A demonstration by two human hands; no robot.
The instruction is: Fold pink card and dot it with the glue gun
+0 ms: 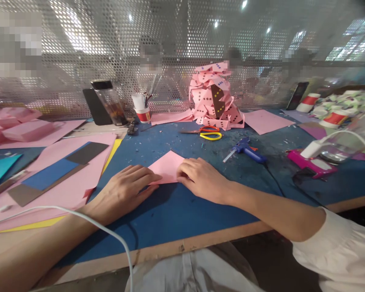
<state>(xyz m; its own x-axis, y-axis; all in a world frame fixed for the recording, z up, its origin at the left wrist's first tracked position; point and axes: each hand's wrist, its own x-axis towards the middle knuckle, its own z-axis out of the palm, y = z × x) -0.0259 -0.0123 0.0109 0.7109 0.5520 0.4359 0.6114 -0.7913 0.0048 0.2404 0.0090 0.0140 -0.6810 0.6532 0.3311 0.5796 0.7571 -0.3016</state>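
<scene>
A piece of pink paper [168, 167], folded to a point at its far side, lies on the blue table top in front of me. My left hand [130, 184] grips its left corner, with the fingers on top and the thumb at the near edge. At the right end, my right hand [197, 176] has its curled fingers closed on the paper and covers that corner. Beyond the paper lie scissors [211, 133] with orange and yellow handles. To the right of my right hand rests a blue glue gun [246, 149].
A stack of folded pink papers with dots [211, 95] stands at the back. Large pink sheets [100, 162] with blue and dark strips lie left. A red-and-white cup [143, 114], a drink cup [117, 109] and a magenta device [313, 162] stand around. A white cable [109, 231] crosses my left forearm.
</scene>
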